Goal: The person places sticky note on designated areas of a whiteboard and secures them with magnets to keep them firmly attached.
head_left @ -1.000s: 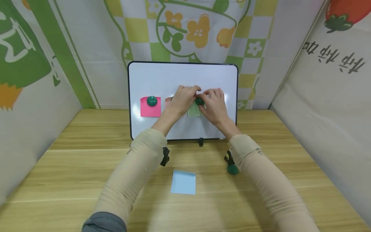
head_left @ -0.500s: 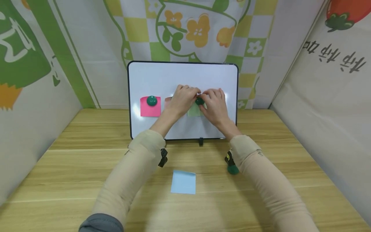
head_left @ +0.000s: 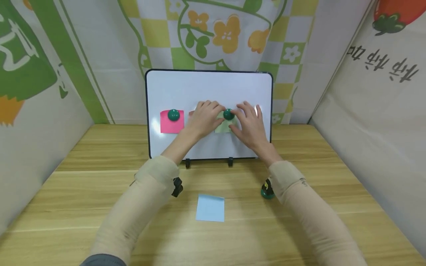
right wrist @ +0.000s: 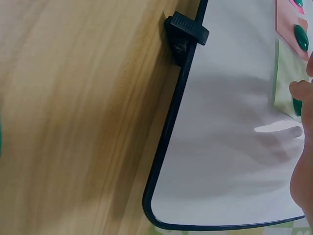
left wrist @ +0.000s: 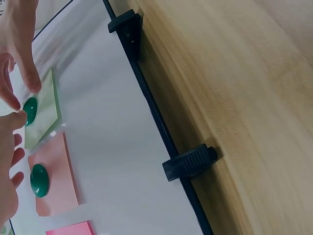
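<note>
A round green magnet [head_left: 228, 114] holds a light green sticky note [head_left: 222, 128] on the whiteboard [head_left: 206, 88]. My left hand [head_left: 205, 117] is just left of this magnet, its fingers loosely bent and pinching nothing. To the right, my right hand [head_left: 249, 123] has its thumb and fingers spread, with the index fingertip close to the magnet; whether it touches is unclear. A salmon sticky note [left wrist: 57, 181] under another green magnet [left wrist: 39, 180] is mostly hidden behind the left hand in the head view. Further left hangs a bright pink sticky note [head_left: 172, 126] under its own green magnet [head_left: 173, 115].
A light blue sticky note [head_left: 210, 208] lies on the wooden table [head_left: 233, 236] in front of the board. Another green magnet [head_left: 267, 195] sits by the right forearm, partly covered by the wrist camera. Black feet [head_left: 230, 161] support the board's lower edge.
Both hands have let go at the green magnet and drawn slightly apart, left hand leftward and right hand rightward. The magnet and light green note stay on the board.
</note>
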Motion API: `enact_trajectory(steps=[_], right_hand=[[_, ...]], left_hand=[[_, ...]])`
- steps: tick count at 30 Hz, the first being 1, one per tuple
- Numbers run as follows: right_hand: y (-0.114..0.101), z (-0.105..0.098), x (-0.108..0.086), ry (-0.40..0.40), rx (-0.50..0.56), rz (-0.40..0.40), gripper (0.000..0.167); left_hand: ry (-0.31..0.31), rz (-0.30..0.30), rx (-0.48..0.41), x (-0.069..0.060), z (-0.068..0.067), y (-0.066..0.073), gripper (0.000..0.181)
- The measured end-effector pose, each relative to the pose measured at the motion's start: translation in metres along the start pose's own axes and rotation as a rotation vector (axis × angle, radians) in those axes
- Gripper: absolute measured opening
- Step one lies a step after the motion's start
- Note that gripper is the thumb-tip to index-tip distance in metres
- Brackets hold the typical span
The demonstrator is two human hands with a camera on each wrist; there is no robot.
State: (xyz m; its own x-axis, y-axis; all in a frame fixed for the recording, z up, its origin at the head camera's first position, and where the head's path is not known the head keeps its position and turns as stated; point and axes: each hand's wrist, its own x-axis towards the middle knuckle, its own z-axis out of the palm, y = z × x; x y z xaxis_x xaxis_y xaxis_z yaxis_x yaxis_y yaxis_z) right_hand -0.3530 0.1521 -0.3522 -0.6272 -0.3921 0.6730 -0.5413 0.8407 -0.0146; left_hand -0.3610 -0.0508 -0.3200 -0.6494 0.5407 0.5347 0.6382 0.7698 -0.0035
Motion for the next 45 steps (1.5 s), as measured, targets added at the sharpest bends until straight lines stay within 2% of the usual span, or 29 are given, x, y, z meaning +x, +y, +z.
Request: enact_trajectory(steps=[7, 14, 20, 28, 31, 35, 41, 45], right_hand=[[0.001, -0.001, -0.01, 0.004, 0.008, 0.008, 0.052], [-0.001, -0.006, -0.02, 0.009, 0.111, 0.062, 0.056], [-0.001, -0.009, -0.028, 0.002, 0.179, 0.095, 0.059], [0.0, -0.011, -0.04, -0.06, 0.181, 0.152, 0.065], [0.001, -0.012, -0.045, -0.081, 0.181, 0.18, 0.071], [0.002, -0.013, -0.051, -0.104, 0.195, 0.179, 0.079], [-0.002, -0.015, -0.06, -0.149, 0.193, 0.184, 0.082], [-0.005, -0.014, -0.066, -0.167, 0.215, 0.2, 0.082]], left_hand=[[-0.01, 0.087, -0.006, -0.018, -0.004, 0.003, 0.036], [-0.037, 0.15, -0.054, -0.035, -0.011, 0.006, 0.035], [-0.076, 0.138, -0.078, -0.046, -0.01, 0.005, 0.034], [-0.117, 0.128, -0.072, -0.058, -0.007, 0.009, 0.037], [-0.147, 0.123, -0.08, -0.058, -0.008, 0.013, 0.044], [-0.191, 0.108, -0.075, -0.062, -0.009, 0.016, 0.05], [-0.239, 0.098, -0.076, -0.073, -0.012, 0.022, 0.05], [-0.293, 0.085, -0.092, -0.079, -0.011, 0.023, 0.047]])
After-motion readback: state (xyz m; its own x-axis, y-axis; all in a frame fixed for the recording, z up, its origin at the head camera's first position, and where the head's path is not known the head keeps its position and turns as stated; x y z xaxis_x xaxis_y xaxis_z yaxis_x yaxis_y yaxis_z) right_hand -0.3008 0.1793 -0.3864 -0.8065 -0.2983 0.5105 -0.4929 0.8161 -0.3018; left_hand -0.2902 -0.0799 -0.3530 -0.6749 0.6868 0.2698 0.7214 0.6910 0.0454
